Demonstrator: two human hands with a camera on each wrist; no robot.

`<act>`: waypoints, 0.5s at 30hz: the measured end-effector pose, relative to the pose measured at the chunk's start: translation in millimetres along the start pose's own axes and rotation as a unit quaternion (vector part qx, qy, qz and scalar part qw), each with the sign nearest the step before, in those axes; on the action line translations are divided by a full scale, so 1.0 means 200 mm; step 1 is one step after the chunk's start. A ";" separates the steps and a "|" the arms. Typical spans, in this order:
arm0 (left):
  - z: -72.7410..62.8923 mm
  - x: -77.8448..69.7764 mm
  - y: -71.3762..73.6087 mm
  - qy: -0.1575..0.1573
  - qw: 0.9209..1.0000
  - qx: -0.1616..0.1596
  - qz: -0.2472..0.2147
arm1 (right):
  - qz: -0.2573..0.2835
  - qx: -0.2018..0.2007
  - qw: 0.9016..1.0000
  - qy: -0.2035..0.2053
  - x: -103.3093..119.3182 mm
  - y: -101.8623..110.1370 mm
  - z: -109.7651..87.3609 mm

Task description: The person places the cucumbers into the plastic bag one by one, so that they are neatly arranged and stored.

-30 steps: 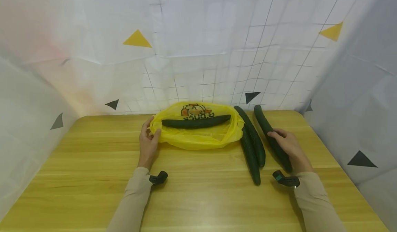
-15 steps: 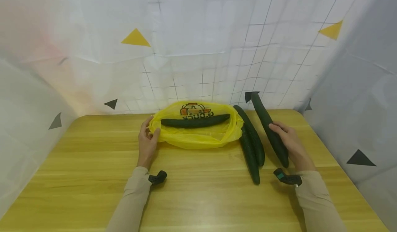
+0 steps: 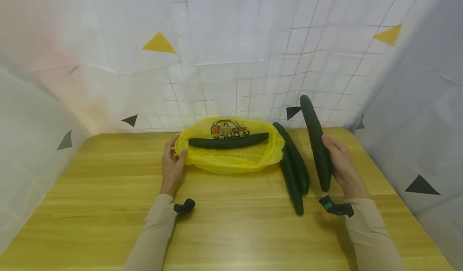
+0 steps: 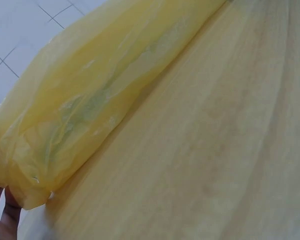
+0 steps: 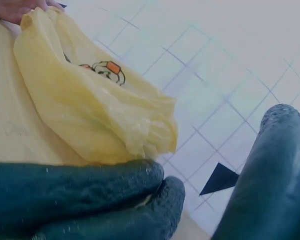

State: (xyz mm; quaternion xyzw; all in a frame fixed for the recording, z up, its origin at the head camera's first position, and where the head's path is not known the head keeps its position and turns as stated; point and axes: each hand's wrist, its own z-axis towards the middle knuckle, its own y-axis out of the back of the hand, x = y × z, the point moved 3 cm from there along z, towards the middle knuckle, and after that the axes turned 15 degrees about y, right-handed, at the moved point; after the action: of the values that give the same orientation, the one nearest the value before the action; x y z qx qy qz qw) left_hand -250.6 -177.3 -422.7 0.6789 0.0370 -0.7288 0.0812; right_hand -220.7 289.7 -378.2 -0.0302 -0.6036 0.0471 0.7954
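A yellow plastic bag [image 3: 224,167] lies with its mouth spread wide, a duck print on its back wall. One cucumber [image 3: 228,143] lies inside it. My left hand [image 3: 173,166] pinches the bag's left end; in the left wrist view its fingers [image 4: 9,212] show at the bag's corner. My right hand [image 3: 341,162] grips a second cucumber [image 3: 317,146] along its right side, raised and tilted with the far end up. Between bag and right hand, two more cucumbers [image 3: 291,178] lie side by side on the table, close to the bag's right end.
The wooden table [image 3: 231,230] ends at a white sheet wall [image 3: 224,82] with grid lines and triangle stickers. Grey-white sheets close off both sides. A small black camera [image 3: 184,207] is worn on the left wrist, another [image 3: 336,207] on the right.
My right hand has lifted the cucumber off the table; its far end has risen and it now stands steeper. My left hand and the bag stay in place.
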 end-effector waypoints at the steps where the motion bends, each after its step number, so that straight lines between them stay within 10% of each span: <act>1: 0.00 0.00 0.00 0.002 1.000 0.001 -0.002 | 0.012 0.002 1.000 0.004 0.01 -0.01 0.00; 15: 0.00 -0.01 0.00 0.007 1.000 0.003 -0.008 | 0.098 0.038 0.988 0.109 0.08 -0.14 0.05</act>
State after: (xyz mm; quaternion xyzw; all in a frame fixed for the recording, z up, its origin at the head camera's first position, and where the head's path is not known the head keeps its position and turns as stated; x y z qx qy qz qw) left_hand -251.2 -177.0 -421.2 0.6842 0.0405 -0.7245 0.0728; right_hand -225.3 262.7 -357.0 -0.0643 -0.5050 0.1443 0.8485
